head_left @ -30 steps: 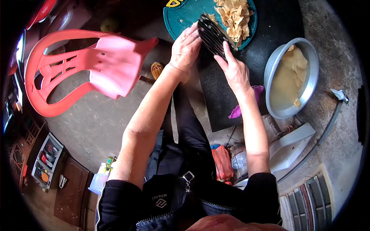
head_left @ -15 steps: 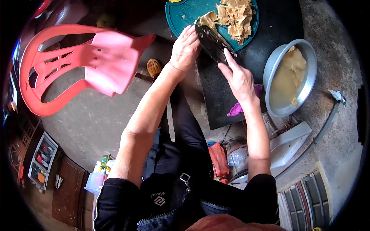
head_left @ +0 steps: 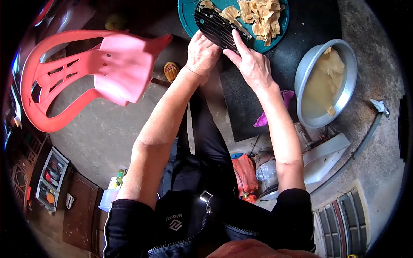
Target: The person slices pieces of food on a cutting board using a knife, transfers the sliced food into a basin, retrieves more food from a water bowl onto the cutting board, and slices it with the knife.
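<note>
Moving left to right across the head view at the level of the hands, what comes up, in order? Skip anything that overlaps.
Pink plastic chair → left hand → right hand → grey basin → metal fitting at the hose's end.

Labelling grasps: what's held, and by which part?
Knife, by its near end, in the right hand, one of its fingers on the blade. Left hand: grip unclear.

black short-sleeved top (head_left: 187, 215), pale logo (head_left: 175, 224), dark trousers (head_left: 211, 139)
</note>
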The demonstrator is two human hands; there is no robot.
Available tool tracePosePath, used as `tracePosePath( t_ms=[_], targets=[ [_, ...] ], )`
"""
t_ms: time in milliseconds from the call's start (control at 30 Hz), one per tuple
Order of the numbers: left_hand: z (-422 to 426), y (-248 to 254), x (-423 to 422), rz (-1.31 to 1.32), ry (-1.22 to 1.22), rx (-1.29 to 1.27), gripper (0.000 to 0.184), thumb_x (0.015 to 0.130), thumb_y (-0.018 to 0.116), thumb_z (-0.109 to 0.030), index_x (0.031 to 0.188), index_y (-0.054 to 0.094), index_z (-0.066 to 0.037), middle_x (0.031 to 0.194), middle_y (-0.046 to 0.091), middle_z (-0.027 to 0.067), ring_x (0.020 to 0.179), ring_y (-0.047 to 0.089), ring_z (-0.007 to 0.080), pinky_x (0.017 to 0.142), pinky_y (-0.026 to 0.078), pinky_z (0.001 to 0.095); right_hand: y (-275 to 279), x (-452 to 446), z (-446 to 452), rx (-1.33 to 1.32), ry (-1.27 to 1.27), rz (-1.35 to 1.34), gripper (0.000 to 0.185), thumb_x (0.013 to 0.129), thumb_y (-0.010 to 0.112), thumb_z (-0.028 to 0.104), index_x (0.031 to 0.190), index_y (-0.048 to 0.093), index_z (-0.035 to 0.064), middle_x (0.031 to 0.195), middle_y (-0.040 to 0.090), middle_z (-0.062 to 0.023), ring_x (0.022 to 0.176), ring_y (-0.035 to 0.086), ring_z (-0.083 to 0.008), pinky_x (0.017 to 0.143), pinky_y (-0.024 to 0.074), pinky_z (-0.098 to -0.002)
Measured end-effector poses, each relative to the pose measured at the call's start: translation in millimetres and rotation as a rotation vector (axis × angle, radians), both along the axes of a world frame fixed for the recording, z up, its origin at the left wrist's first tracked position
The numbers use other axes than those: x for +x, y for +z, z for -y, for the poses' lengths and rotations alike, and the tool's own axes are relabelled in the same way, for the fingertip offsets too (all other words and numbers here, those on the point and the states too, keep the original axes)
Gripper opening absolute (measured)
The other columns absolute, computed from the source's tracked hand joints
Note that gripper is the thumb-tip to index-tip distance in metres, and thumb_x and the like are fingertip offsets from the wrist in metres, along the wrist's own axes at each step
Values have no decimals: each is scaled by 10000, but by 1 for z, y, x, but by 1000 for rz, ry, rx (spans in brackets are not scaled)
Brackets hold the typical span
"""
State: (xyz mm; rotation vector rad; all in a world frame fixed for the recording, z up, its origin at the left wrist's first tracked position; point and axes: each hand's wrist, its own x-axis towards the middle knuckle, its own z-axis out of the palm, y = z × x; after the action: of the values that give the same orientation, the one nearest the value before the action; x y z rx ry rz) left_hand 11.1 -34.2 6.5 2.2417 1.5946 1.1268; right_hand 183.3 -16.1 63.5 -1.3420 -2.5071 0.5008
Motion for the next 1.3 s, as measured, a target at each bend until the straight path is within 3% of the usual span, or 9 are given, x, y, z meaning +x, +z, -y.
tracePosePath(
  t_ms=[200,433,600,867,967,1033,1100,1200,1300],
  targets=[
    [-1,-7,-1,-14,8,13,266,667,657,-57,929,680,-103,1041,678,40,1102,605,217,1020,431,424,14,22,29,-96,-99,57,615,921,632,362,1400,407,49,690,680,-186,587,691,-323,474,554,-387],
    [-2,2,-2,22,-28,-21,234,673,688,-38,903,697,-84,1036,684,53,1058,630,235,1022,436,415,0,-11,-7,-97,-84,23,578,951,588,363,1392,420,29,595,638,-156,494,658,-268,436,530,-364],
    [-3,-2,-3,-32,-6,-12,271,709,675,-67,978,679,-101,1130,666,48,1149,592,215,1036,413,406,15,10,23,-181,-179,125,604,934,603,394,1378,436,21,654,662,-206,595,694,-329,470,541,-406],
    [-3,0,-2,-55,1,-27,322,774,668,-51,1086,680,-131,1211,649,28,1183,585,182,1020,421,379,-9,-9,-41,-84,-220,-27,557,976,487,488,1368,492,93,484,566,-96,433,620,-208,378,495,-349],
    [-3,-2,0,-37,14,-21,345,791,655,-40,1121,676,-142,1216,647,7,1197,577,165,1013,421,373,12,6,-41,-629,-494,-492,518,971,488,523,1085,662,48,521,498,12,441,525,-93,395,415,-237],
    [-3,-3,1,-40,13,-16,357,792,654,-40,1132,674,-147,1221,646,7,1197,576,161,1018,418,373,31,21,-42,-1036,-693,-908,467,973,522,482,836,630,48,548,482,25,447,474,-67,399,351,-233],
    [-4,0,-2,-40,4,-13,334,795,652,-40,1114,676,-137,1212,648,18,1192,579,172,1022,419,378,36,12,-31,-638,-703,-622,463,977,522,465,813,623,45,547,503,21,450,493,-70,406,369,-228],
    [-3,1,-5,-23,-33,-28,264,779,650,-45,1033,680,-109,1177,656,44,1185,581,198,1027,421,391,36,16,-4,-338,-355,-329,411,954,571,425,1094,656,48,562,594,-64,455,602,-172,420,470,-302],
    [-1,-6,-8,-11,-72,-31,219,723,650,-53,937,669,-97,1136,659,56,1184,574,207,1028,422,406,57,17,26,-370,-182,29,466,919,652,279,1331,545,90,858,673,-233,789,683,-390,619,525,-404]
  ],
)
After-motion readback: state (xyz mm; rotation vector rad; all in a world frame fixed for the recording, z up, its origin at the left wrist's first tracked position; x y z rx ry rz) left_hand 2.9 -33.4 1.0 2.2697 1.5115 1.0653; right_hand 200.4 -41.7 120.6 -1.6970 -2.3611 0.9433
